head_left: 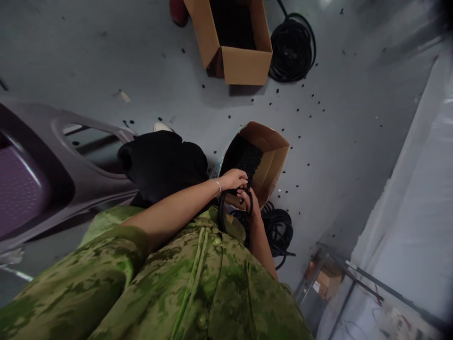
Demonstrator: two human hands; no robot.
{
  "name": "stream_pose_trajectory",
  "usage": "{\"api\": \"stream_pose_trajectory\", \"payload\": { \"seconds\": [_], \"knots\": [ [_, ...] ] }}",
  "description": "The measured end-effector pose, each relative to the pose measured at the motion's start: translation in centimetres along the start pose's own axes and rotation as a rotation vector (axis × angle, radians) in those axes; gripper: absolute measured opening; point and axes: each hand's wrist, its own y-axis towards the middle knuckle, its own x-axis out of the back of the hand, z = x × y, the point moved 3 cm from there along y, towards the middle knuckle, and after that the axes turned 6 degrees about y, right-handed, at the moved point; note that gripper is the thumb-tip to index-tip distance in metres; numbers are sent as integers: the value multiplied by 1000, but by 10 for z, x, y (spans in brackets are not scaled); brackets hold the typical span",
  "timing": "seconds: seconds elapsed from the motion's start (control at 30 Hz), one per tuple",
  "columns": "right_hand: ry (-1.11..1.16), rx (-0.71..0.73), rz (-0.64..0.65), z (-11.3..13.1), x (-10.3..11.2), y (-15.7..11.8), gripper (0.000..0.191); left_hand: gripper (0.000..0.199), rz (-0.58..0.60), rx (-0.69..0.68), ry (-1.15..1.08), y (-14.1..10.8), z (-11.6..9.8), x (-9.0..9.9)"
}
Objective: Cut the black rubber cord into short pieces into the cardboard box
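Note:
A length of black hose (221,210) loops up in front of my camouflage-patterned jacket. My right hand (250,200) has its fingers wrapped round this hose. Close beside it, my left hand (233,179), with a bracelet at the wrist, is closed in a pinch; whatever sits between its fingertips is too small to make out. Both hands are over the near side of an open cardboard box (274,163). Inside the box lies a heap of small black pieces (247,153).
A second cardboard box (247,66) of black pieces stands farther off, beside a coiled black hose (292,49). More black hose (279,229) lies at lower right. A purple-grey plastic chair (67,189) is at left. Small black bits dot the floor. A metal frame (368,283) stands at right.

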Motion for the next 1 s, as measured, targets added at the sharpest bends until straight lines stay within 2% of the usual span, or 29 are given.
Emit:
{"api": "stream_pose_trajectory", "payload": {
  "seconds": [0.4,0.57,0.83,1.0],
  "knots": [
    [-10,14,2,0,-4,1,50,12,4,-30,-21,1,0,-1],
    [-136,56,-19,-5,-3,1,51,12,12,-13,-61,3,2,1],
    [-285,79,-120,-17,1,-16,49,14,57,36,-105,2,3,2],
    [-198,73,-98,-17,-5,-18,51,17,43,37,-74,3,5,0]
  ]
}}
